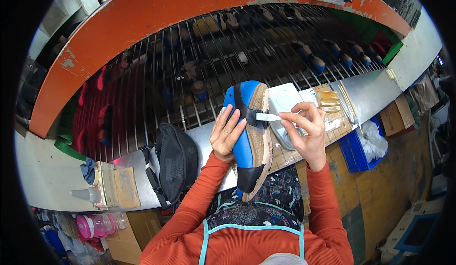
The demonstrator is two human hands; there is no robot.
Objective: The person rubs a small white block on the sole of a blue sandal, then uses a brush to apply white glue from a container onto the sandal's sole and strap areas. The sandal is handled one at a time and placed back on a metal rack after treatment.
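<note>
Mid-step on the sole: left hand (227, 133) wrapped around the blue shoe (250, 139), held sole-up above the front edge of the metal bench (370, 92); right hand (306, 125) pinching a white strip (268, 117) (possibly tape) laid across the sole. Next, probably: pressing it down flat, shoe kept steady.

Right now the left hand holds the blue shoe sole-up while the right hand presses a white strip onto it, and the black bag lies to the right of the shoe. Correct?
One detail is wrong. In the head view the black bag lies to the left of the shoe, not the right. The left hand does hold the shoe while the right hand works the white strip.
</note>
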